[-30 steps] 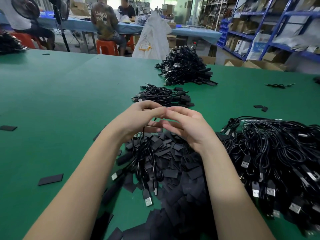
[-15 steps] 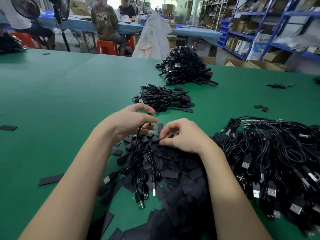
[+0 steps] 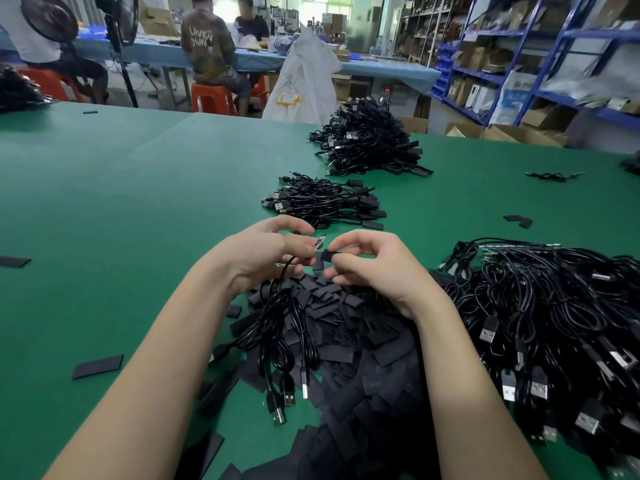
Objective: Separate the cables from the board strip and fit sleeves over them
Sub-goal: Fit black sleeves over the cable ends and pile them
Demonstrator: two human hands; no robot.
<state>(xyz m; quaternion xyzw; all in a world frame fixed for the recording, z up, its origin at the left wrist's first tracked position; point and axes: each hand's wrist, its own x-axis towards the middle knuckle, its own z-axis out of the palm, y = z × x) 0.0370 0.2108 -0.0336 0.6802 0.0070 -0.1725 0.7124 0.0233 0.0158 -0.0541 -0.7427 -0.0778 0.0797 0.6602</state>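
The right hand (image 3: 370, 268), off the pile since a moment ago, is now pinching a sleeve (image 3: 326, 256). The left hand (image 3: 266, 252) is gripping the cable (image 3: 282, 271) (apparently by its board end (image 3: 319, 242)).

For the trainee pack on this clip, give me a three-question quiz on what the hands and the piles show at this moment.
1. True or false: the right hand pinches a black sleeve.
2. What does the left hand hold? A) a cable by its small board end B) scissors C) nothing
3. Fill in: the loose sleeve pile lies ____ the hands, on the green table.

Key: 1 true; 2 A; 3 under. The tangled cables lie to the right; the two heaps beyond the hands, near and far, appear already sleeved.
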